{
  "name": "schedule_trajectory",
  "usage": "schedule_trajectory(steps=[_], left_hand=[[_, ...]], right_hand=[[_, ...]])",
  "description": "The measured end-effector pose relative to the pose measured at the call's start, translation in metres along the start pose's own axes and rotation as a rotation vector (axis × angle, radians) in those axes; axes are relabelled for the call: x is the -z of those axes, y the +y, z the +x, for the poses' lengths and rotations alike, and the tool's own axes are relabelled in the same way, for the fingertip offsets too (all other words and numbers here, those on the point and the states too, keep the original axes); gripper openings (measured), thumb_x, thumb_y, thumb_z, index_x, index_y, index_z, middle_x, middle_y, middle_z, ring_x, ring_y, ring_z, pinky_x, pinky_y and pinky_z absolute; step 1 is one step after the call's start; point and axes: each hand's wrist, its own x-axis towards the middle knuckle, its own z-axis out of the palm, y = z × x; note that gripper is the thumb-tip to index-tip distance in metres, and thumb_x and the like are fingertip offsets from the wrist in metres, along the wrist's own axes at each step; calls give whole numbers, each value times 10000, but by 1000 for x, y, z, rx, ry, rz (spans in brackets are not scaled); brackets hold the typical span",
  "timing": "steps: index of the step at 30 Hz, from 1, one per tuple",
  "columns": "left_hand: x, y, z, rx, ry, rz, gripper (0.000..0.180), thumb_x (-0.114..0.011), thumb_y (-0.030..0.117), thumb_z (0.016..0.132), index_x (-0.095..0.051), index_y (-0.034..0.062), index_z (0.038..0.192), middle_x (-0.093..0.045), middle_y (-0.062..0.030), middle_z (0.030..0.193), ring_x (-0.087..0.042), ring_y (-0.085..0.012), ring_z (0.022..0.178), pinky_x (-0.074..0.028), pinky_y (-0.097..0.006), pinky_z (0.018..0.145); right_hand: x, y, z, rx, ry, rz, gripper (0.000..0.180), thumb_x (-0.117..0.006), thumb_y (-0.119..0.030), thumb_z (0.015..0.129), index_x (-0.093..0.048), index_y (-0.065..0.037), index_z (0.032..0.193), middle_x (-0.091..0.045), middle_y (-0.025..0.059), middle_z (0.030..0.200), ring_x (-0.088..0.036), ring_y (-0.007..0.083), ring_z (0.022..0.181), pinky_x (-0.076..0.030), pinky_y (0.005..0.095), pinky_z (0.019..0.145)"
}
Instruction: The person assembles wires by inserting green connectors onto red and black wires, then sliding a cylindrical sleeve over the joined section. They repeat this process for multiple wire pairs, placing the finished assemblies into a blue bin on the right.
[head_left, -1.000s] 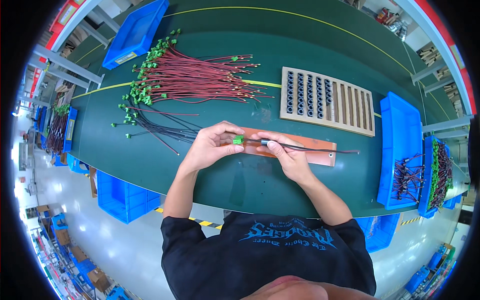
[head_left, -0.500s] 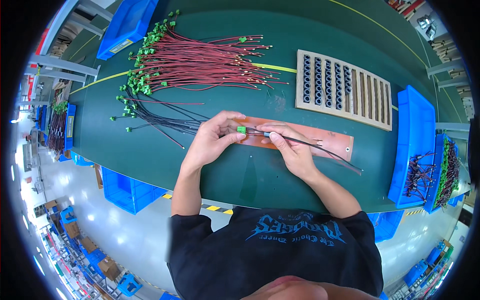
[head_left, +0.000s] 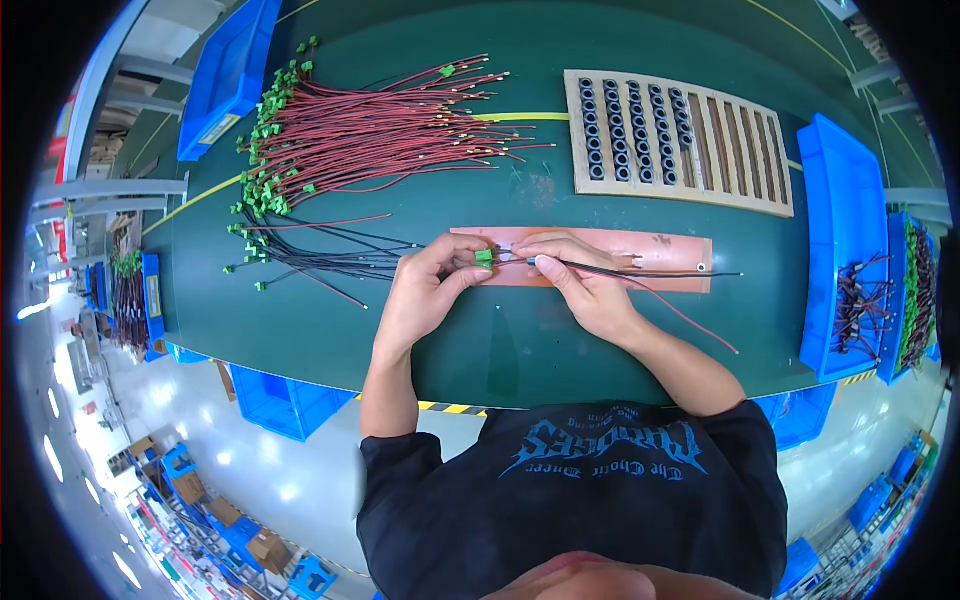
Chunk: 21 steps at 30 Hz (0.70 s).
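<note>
My left hand [head_left: 425,290] pinches a green connector [head_left: 485,258] between thumb and fingers. From it, black and red wires run rightward into my right hand [head_left: 588,290], whose thumb and fingers close on them. Past that hand, the black wire [head_left: 690,273] stretches nearly straight and the red wire [head_left: 690,322] curves toward me. Something small and dark sits on the wires by my right thumb, mostly covered. Both hands are over an orange-brown board [head_left: 685,250] on the green table. Black wires with green connectors [head_left: 340,262] lie left of my left hand.
A large bundle of dark red wires [head_left: 390,130] with green connectors lies at the far left. A slotted wooden rack [head_left: 735,200] with black ring-shaped parts stands at the far right. Blue bins [head_left: 840,185] line the right edge; another blue bin [head_left: 225,80] is far left.
The black wire's free end has swung away from me and separated from the red one. Both hands keep their grip. The whole view has shifted slightly.
</note>
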Motion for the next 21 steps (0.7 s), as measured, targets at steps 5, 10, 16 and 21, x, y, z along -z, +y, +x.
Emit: schedule_trajectory(steps=[5, 10, 16, 21], left_hand=[[1, 1, 0, -44, -18, 235, 281, -811, -3, 840, -711, -19, 1102, -765, -92, 994, -671, -103, 742, -545, -254, 682], [-3, 8, 3, -30, 15, 29, 338, -800, -30, 845, -683, -6, 1162, -755, -100, 1060, -666, -108, 791, -543, -251, 690], [-1, -1, 1, 38, -1, -97, 332, -769, -50, 872, -656, -16, 1183, -742, -102, 1107, -695, -124, 838, -564, -262, 706], [5, -5, -2, 152, -53, -132, 226, -749, -54, 889, -692, -34, 1106, -709, -87, 1077, -695, -126, 847, -570, -263, 718]], right_hand=[[1, 0, 3, 71, 16, -17, 213, -556, -119, 1079, -689, 7, 1187, -703, 139, 1192, -656, 261, 1157, -512, 363, 1007], [1, 4, 1, 92, 19, -37, 199, -559, -110, 1076, -691, -3, 1180, -701, 135, 1187, -654, 259, 1145, -522, 361, 985], [3, 1, 1, 36, -5, -39, 212, -538, -119, 1085, -687, -6, 1184, -705, 131, 1213, -639, 258, 1196, -507, 374, 1017], [1, 9, 3, 131, 19, -29, 176, -586, -68, 1052, -686, 2, 1178, -700, 134, 1179, -662, 256, 1130, -531, 353, 960]])
